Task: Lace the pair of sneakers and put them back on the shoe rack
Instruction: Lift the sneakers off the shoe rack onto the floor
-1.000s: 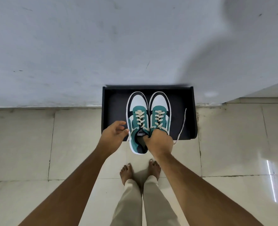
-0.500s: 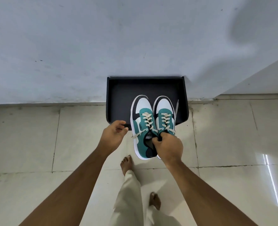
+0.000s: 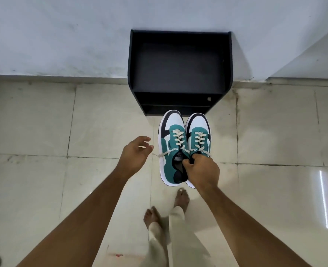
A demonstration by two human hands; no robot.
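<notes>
A pair of teal, white and black sneakers (image 3: 184, 143) with cream laces hangs in the air, toes pointing away from me. My right hand (image 3: 201, 168) grips both shoes together at their inner collars. My left hand (image 3: 135, 155) is beside the left shoe, fingers spread, holding nothing. The black shoe rack (image 3: 179, 72) stands against the wall beyond the sneakers, and its top shelf holds nothing. The sneakers are in front of the rack and apart from it.
The floor is pale tile (image 3: 34, 122) meeting a white wall (image 3: 63, 35). My bare feet (image 3: 181, 197) and light trousers are directly below the shoes. A small red mark (image 3: 118, 255) lies on the tile near the bottom.
The sneakers have come off the rack's top shelf toward me, carried by my right hand. I have stepped back, and my left hand has opened wider.
</notes>
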